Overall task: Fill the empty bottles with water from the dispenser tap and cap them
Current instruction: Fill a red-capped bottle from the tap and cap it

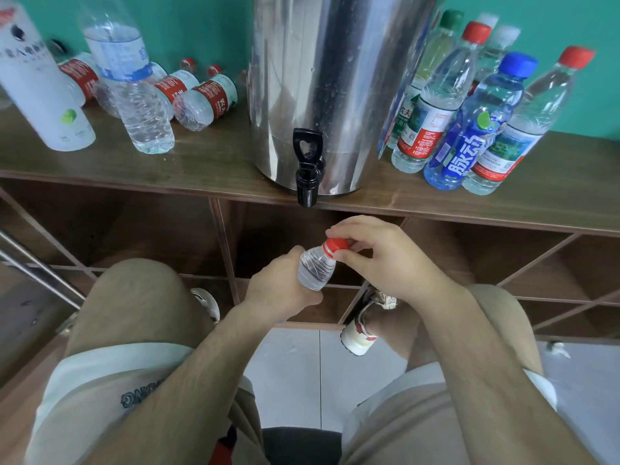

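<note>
Wall: far side, plain teal-green, full width.
Counter: dark brown wood grain, runs left to right against wall.
Cubbyholes: open, under counter, same wood, thin dividers, shadowed inside.
Floor: near, pale glossy tiles.
Metal rail: left, slanted.
Light: even, soft.

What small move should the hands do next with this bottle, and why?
Probably twist the red cap with the right hand: its fingers pinch it while the left hand grips the bottle. Which way, I cannot tell.
</note>
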### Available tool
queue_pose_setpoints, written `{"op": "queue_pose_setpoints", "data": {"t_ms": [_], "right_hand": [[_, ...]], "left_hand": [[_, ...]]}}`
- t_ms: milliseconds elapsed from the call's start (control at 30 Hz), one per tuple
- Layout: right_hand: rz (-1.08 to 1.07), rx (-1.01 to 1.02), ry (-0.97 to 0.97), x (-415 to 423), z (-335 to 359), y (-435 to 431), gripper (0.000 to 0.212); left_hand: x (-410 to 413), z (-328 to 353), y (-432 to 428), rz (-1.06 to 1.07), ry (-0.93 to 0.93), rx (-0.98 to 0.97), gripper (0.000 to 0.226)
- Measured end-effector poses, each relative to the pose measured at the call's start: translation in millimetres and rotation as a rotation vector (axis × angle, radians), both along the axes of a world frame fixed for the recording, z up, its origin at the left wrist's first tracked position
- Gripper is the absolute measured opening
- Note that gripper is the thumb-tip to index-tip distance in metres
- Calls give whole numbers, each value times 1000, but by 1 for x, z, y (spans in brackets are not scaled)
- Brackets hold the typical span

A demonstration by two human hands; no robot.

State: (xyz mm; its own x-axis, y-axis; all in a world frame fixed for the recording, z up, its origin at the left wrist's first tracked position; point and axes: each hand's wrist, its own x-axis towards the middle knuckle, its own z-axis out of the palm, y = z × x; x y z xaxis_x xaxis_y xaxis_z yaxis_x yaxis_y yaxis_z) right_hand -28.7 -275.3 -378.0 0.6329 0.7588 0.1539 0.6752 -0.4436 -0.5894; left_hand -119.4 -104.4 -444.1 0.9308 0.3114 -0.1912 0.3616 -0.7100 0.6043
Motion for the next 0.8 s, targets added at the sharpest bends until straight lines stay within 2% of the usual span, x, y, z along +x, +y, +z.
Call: {"op": "queue_pose_setpoints", "data": {"t_ms": [167,333,467,567,633,733,767,800], "right_hand": [[-4,-127,-11,-2,16,0,34],[-33,-388,-270,-5,24,4,34],[117,-297,-628,-5,25,1,39],[273,-222,-757,1,27,-8,46],[105,-283,-706,-3,26,-5,57],[-263,-441,-428,-8,20,12,64],[-280,-455,-417,-9,23,15,65],[-225,-446,-485,-9,26,15,67]], "left_hand": [[-2,4,-2,-27,-14,5,47],[-5,8,-5,-63,-55,-22,49],[-6,14,-8,-112,-80,-89,45],[-8,17,-12,-185,-74,-109,39],[-10,15,-17,-174,-79,-115,39],[-11,12,-19,-125,-101,-137,44],[-11,13,-19,-128,-104,-157,46],[-11,15,-18,-141,-108,-192,47]]}}
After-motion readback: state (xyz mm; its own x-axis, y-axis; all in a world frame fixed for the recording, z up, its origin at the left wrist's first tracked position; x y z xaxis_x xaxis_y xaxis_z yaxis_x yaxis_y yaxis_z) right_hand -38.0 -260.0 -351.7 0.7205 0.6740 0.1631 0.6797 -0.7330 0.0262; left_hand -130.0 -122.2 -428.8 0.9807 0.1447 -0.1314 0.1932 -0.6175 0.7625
